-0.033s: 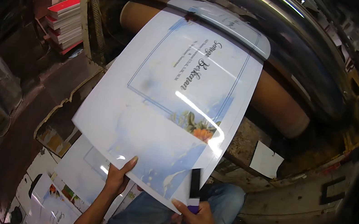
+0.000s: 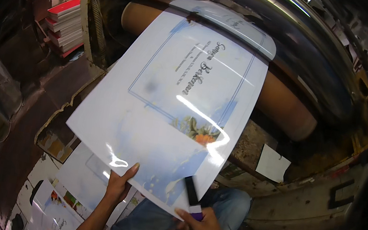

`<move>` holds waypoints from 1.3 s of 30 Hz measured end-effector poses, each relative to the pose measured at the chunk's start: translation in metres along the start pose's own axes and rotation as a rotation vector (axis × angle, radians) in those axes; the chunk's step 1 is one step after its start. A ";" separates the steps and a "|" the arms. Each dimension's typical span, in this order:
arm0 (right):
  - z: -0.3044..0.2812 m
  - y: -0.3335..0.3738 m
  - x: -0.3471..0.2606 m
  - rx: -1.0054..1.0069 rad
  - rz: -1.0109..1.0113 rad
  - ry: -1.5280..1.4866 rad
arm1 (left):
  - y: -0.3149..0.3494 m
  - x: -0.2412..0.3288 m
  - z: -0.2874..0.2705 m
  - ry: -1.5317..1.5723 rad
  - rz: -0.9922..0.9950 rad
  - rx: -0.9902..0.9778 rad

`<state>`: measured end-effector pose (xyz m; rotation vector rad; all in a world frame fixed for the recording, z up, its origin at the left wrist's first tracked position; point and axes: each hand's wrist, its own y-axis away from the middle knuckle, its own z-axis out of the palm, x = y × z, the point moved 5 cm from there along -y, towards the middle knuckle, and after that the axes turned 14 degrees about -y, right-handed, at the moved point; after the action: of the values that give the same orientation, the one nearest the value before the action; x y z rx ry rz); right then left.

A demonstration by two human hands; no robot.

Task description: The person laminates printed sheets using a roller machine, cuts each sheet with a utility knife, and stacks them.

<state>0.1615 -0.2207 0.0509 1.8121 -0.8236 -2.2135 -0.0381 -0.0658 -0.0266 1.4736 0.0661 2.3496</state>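
A large glossy printed sheet (image 2: 146, 114), white and blue with a flower motif, hangs from the machine's rollers down toward my lap. My left hand (image 2: 119, 184) pinches its near edge, thumb on top and fingers underneath. My right hand (image 2: 202, 226) has its thumb at the near right corner of the sheet. That same hand grips a flat black tool with a purple handle (image 2: 191, 192), which looks like a utility knife. The black part of it points up and left over the sheet's right edge. My right fingers are partly hidden beneath the sheet and tool.
A long metal roller (image 2: 297, 41) spans the top, with a brown roller (image 2: 284, 105) below it. More printed sheets (image 2: 51, 209) lie at the lower left. Red-and-white stacked books (image 2: 65, 23) stand upper left. A small white card (image 2: 273, 164) rests on the right ledge.
The sheet's near left corner has shifted left and slightly down. The black tool has tilted to the left over the sheet. Both hands keep their hold.
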 end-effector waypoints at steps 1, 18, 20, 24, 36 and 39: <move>-0.002 0.001 -0.004 -0.168 0.081 0.163 | 0.004 0.001 -0.007 -0.014 0.000 0.037; -0.154 -0.164 -0.299 0.424 -0.903 0.086 | 0.045 0.004 -0.059 -0.019 -0.281 0.029; -0.160 -0.183 -0.312 0.395 -0.868 0.097 | 0.051 0.004 -0.059 0.047 -0.342 0.044; -0.169 -0.202 -0.323 0.356 -0.822 0.124 | 0.057 0.003 -0.071 0.030 -0.356 0.045; -0.122 -0.163 -0.325 0.688 -1.478 0.942 | 0.101 -0.009 -0.104 0.009 -0.449 0.072; -0.106 -0.180 -0.293 0.334 -1.430 1.328 | 0.122 -0.030 -0.129 0.007 -0.436 0.113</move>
<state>0.3731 0.0300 0.1976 3.7549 0.6355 -0.3131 -0.1740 -0.1695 -0.0835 1.3385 0.4796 2.0216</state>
